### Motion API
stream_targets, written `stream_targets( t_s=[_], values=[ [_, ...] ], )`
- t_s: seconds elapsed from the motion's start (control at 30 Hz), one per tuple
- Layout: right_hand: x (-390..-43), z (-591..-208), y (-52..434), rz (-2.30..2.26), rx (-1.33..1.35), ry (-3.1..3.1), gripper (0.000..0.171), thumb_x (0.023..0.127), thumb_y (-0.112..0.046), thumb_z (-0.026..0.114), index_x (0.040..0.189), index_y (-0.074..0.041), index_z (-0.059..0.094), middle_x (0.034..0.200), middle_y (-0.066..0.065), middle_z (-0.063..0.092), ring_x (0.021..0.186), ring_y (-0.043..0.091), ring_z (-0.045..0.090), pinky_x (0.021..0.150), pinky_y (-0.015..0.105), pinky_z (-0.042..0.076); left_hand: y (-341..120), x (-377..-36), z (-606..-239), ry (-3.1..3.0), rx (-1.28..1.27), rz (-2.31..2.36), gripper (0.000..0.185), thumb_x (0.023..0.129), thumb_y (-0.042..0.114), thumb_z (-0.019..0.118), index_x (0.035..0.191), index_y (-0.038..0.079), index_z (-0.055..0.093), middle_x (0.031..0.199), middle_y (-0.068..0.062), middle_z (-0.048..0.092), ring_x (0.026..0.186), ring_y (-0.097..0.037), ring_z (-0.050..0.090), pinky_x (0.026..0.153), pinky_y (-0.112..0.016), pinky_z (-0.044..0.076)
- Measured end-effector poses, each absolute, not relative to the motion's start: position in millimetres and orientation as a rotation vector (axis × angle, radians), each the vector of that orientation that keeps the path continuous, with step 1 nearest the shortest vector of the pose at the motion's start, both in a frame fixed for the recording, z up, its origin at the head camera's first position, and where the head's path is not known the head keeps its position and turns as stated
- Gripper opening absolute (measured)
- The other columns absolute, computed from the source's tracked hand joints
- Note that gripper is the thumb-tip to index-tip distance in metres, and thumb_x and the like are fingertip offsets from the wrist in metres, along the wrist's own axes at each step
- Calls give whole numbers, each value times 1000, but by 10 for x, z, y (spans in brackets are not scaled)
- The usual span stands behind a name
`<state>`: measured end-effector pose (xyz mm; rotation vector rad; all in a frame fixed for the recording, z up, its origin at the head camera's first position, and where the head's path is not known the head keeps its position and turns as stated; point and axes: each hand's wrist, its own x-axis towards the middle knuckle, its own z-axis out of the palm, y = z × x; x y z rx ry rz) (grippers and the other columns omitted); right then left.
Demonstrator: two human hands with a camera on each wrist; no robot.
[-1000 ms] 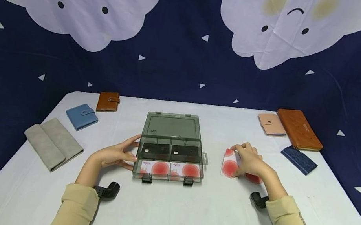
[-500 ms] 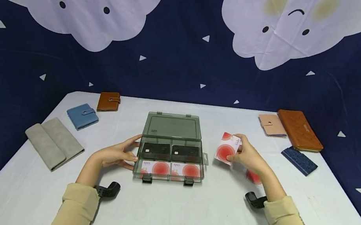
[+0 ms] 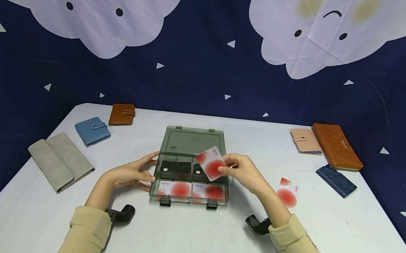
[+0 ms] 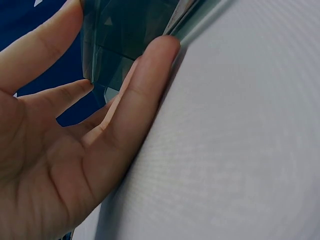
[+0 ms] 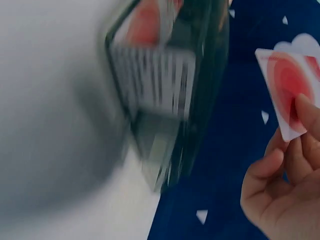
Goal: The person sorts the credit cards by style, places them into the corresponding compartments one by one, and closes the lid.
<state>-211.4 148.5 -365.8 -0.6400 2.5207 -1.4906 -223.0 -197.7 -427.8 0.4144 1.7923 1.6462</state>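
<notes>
A translucent green compartment box (image 3: 188, 201) lies with its lid (image 3: 194, 140) raised at the back. Black cards (image 3: 175, 167) fill its rear compartments, and white cards with red circles (image 3: 175, 188) fill the front ones. Fairly straight fingers of my left hand (image 3: 132, 174) rest against the box's left side; the left wrist view shows the fingers (image 4: 145, 95) touching its wall. Between thumb and fingers, my right hand (image 3: 249, 175) pinches a white card with a red circle (image 3: 211, 163), tilted above the right rear compartment. Another such card (image 3: 286, 196) lies on the table to the right.
On the left lie a grey wallet (image 3: 60, 161), a blue wallet (image 3: 92, 131) and a small brown card holder (image 3: 122, 115). To the right are a pink wallet (image 3: 306, 140), a large brown wallet (image 3: 337, 145) and a dark blue one (image 3: 336, 180). A patterned cloth (image 3: 205, 64) hangs behind the white table.
My right hand has lifted a card from the table and carried it left, over the box. The other card on the right has come into full view. My left hand stays put.
</notes>
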Motion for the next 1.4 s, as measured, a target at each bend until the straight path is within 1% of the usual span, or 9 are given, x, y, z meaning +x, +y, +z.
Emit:
stream_targets(
  t_s=[0.1,0.23,0.4,0.5,0.63,0.73,0.87,1.1,1.4],
  values=[
    [-2079,-3698,1330,-1438,-702,2541,15,86,-10,64,97,1,67,86,7,67,77,13,58,69,29,52,-1974,-2228,-4273,1801,379,1647,93,87,7,62,150,22,-5,148,-24,-3,86,-14,57,84,-48,52],
    [-2025,-3767,1143,-1275,-758,2633,15,87,-17,64,96,-7,70,88,3,68,76,12,60,68,29,53,-1968,-2230,-4274,1812,345,1644,91,88,0,58,150,23,-4,149,-22,-2,86,-15,57,84,-47,53],
    [-1977,-3832,952,-1053,-748,2756,16,87,-23,64,96,-13,72,93,0,70,84,12,62,71,26,52,-1958,-2226,-4266,1819,331,1645,91,87,0,58,150,24,-3,148,-21,0,86,-15,56,83,-48,53],
    [-1963,-3854,880,-1046,-748,2699,18,90,-11,59,105,-9,68,89,4,68,77,13,60,63,25,49,-1956,-2218,-4255,1821,328,1646,91,87,1,58,150,24,-3,148,-21,-1,85,-15,55,83,-48,53],
    [-1944,-3882,829,-1045,-764,2581,27,92,5,47,115,-6,56,75,10,63,61,11,50,51,20,39,-1961,-2217,-4256,1822,335,1648,90,87,0,58,150,22,-4,148,-22,-1,83,-14,54,82,-47,54],
    [-1923,-3893,808,-1000,-784,2555,22,93,4,46,111,-7,51,68,9,60,56,10,45,50,20,36,-1962,-2217,-4258,1818,336,1653,91,87,-1,57,150,22,-4,148,-22,-2,82,-14,54,82,-47,54],
    [-1898,-3892,786,-884,-824,2606,15,94,-5,51,107,-11,52,65,6,59,53,10,43,49,21,34,-1962,-2214,-4252,1813,335,1658,92,87,0,58,150,22,-4,148,-22,-2,82,-14,53,82,-48,54],
    [-1881,-3891,774,-723,-840,2652,22,93,-11,54,114,-16,55,78,3,61,60,11,48,54,24,40,-1960,-2220,-4262,1811,339,1654,91,87,1,59,150,22,-4,148,-22,-1,85,-15,56,83,-49,53],
    [-1888,-3861,854,-757,-803,2621,33,92,-7,54,123,-13,55,89,5,65,60,10,51,54,24,41,-1964,-2216,-4260,1814,341,1654,90,88,0,57,150,22,-4,148,-22,-1,86,-15,57,83,-48,53]
  ],
)
